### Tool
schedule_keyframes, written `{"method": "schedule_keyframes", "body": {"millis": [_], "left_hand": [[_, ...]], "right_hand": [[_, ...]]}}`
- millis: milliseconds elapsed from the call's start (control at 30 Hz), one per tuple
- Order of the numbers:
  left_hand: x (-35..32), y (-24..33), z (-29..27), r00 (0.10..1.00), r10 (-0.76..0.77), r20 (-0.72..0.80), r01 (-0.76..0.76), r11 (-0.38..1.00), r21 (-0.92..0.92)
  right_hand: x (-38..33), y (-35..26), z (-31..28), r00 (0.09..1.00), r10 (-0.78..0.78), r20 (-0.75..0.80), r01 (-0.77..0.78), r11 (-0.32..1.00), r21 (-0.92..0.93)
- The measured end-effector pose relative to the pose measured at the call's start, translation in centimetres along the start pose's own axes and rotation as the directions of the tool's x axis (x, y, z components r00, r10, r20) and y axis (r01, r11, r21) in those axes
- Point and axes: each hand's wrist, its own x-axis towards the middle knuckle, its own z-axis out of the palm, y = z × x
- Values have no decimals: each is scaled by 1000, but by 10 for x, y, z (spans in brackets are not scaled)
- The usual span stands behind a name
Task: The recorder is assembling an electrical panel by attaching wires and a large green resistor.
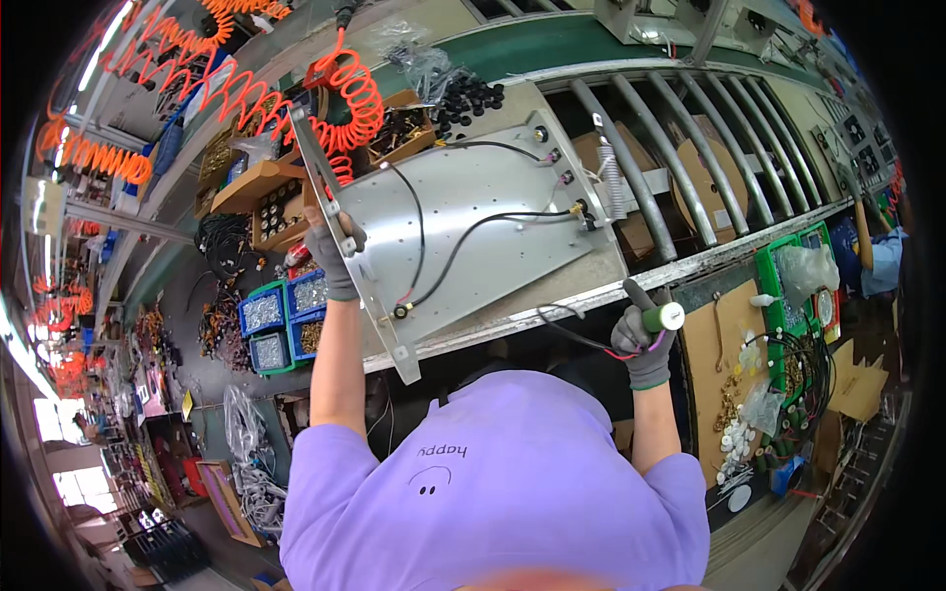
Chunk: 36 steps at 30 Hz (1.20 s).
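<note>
A bent silver sheet-metal panel (379,217) lies on the bench in front of me, its raised flange on the left side. My left hand (333,261), in a grey glove, grips that flange with its fingers wrapped round the edge. Black cables (449,262) run across the panel between fittings at its left and right ends. To the right, off the panel, my gloved right hand (641,340) holds a green cylindrical part (654,319) with a white end. Dark, red and purple wires trail from this hand. Its index finger points out; the others curl round the part.
Metal rollers (650,177) extend right of the panel. Blue bins (262,311) of small hardware stand at left, below an open cardboard box (258,189). Orange coiled air hoses (347,103) hang above. A cardboard sheet (711,369) with small parts and a green crate (778,286) are at right.
</note>
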Motion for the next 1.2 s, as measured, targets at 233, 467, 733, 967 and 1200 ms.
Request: {"method": "schedule_keyframes", "body": {"millis": [233,467,733,967,1200], "left_hand": [[6,10,-2,967,-235,-96,217,962,-166],[-33,-37,-49,977,-196,-89,180,971,-157],[-49,-35,-100,998,-57,-24,62,896,439],[115,-101,-151,803,-511,306,463,859,220],[162,-261,-101,249,-749,613,-199,580,790]], "right_hand": [[53,26,46,993,90,73,-76,981,-176],[50,65,43,976,-164,142,180,978,-104],[59,124,42,944,-330,20,330,937,-113],[44,149,59,896,-444,-1,436,882,-181],[29,179,67,745,-598,-296,482,789,-380]]}}
